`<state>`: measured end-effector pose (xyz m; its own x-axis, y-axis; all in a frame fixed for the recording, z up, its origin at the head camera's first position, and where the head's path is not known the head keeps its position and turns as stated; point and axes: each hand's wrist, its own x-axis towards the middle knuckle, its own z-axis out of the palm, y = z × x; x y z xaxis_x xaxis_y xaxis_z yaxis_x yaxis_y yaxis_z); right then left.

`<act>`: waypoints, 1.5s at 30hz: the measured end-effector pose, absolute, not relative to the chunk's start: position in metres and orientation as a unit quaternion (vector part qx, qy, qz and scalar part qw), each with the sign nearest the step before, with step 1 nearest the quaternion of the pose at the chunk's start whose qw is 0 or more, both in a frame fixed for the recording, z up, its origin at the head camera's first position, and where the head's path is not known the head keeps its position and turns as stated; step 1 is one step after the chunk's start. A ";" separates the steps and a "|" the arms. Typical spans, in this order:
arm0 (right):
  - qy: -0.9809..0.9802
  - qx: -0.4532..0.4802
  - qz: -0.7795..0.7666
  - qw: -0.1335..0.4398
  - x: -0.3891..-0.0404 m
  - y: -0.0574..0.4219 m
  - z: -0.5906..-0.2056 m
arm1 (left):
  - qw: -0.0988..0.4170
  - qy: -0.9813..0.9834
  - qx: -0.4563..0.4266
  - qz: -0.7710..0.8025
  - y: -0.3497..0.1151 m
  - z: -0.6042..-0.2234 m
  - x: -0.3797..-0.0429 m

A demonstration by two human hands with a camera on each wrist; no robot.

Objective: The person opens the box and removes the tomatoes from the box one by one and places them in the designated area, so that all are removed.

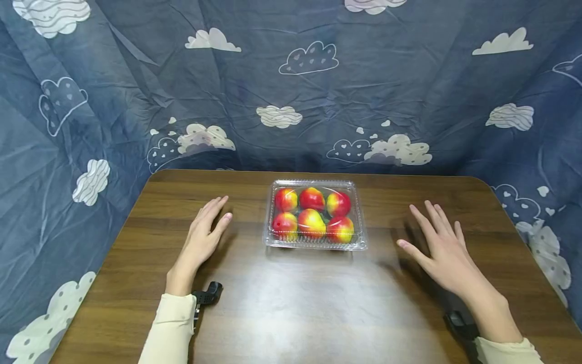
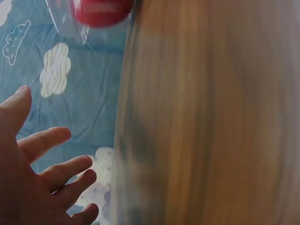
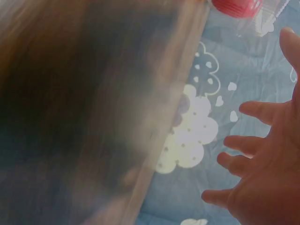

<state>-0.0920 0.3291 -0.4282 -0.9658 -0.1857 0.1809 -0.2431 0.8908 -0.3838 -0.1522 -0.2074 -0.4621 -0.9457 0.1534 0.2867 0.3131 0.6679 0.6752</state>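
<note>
Boxed fruits between two parted hands

A wooden table fills the lower view, with a dark blue cloth patterned with pale clouds hanging behind it and down both sides; a black wrist device sits by the left cuff and a second black device by the right; clear plastic covers the fruits. Counted: one box, six red-and-yellow fruits inside it in two rows of three, two hands, two pale sleeves. The box lies on the table near its far edge, between the left hand and the right hand, apart from both and somewhat closer to the left; the hands are well apart, fingers extended, the right's more spread; whether either touches the table, I cannot tell.
</note>
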 end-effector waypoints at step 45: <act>-0.930 0.232 0.260 0.117 -0.128 0.210 -0.387 | 0.040 -0.721 -0.090 -0.686 -0.135 -0.486 -0.154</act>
<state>-0.1283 0.2104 -0.3866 -0.8647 -0.3710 0.3387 -0.4928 0.7571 -0.4289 -0.1538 -0.1355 -0.4859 -0.9806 0.0756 0.1806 0.1842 0.0432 0.9819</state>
